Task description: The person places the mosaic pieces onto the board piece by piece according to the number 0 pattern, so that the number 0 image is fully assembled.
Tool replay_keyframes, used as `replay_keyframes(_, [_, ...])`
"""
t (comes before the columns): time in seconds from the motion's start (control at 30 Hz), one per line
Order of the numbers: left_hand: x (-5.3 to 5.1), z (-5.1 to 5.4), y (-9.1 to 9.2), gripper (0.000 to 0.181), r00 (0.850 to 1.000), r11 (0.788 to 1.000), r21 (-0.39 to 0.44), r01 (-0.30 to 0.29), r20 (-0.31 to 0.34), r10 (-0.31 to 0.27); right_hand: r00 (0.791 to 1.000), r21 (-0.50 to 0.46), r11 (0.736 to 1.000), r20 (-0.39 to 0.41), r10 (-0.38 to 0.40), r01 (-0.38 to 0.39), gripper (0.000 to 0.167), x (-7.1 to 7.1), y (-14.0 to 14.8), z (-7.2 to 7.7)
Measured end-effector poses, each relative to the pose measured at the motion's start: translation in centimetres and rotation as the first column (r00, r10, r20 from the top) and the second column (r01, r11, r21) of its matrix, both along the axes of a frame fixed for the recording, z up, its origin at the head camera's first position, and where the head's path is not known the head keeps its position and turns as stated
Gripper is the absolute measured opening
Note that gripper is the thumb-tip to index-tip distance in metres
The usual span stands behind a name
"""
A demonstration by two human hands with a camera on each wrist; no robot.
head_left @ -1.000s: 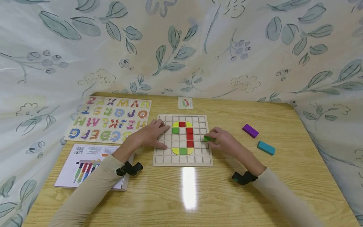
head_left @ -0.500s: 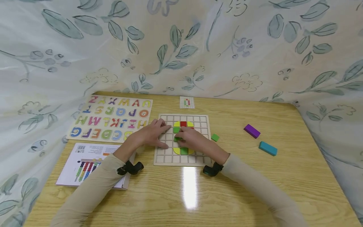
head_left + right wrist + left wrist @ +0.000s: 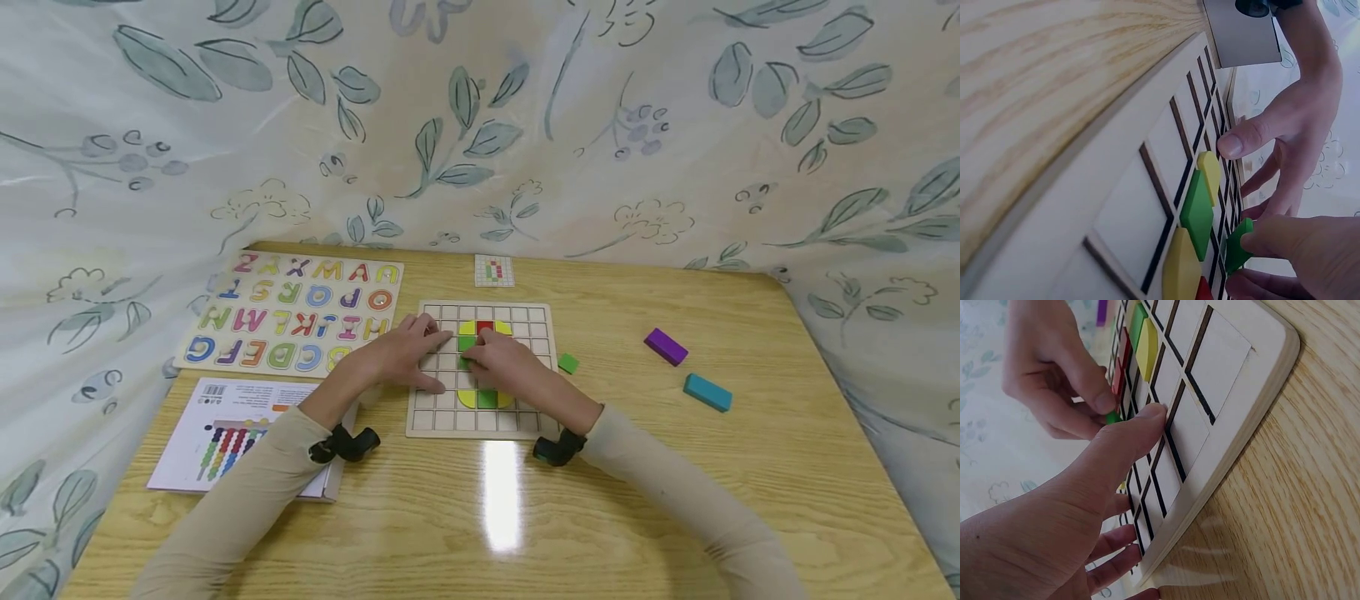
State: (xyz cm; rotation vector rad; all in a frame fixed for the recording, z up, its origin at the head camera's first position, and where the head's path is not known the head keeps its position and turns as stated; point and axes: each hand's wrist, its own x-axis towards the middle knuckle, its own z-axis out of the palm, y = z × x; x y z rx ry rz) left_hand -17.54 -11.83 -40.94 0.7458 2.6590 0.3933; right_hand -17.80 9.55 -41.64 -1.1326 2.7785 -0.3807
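Observation:
A wooden grid board (image 3: 427,423) lies on the table with red, green and yellow tiles set in its squares. My right hand (image 3: 510,362) is over the middle of the board, pinching a green square tile (image 3: 1238,247) between thumb and fingers. That tile is tilted in the right wrist view, just under a green tile in the board's left column. My left hand (image 3: 401,354) rests on the board's left side, fingers spread, with its thumb touching the grid. Part of the red column is hidden behind my right hand. Beside the board's right edge lies a loose green tile (image 3: 567,363).
Behind the board is a small pattern card (image 3: 494,271). An alphabet puzzle board (image 3: 180,363) and a white box (image 3: 176,458) are at the left. On the right lie a purple block (image 3: 666,347) and a teal block (image 3: 707,392). A patterned cloth stands behind the table.
From the board's right edge, my right hand has moved left over the grid with a green tile, then slightly away from me. Another green tile stays at the edge. My left hand stays put.

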Motion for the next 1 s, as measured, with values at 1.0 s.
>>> replay_keyframes(1.0, [-0.12, -0.05, 0.05, 0.086, 1.000, 1.000, -0.019, 0.002, 0.014, -0.002, 0.997, 0.063, 0.995, 0.031, 0.069, -0.071, 0.025, -0.81, -0.12, 0.47])
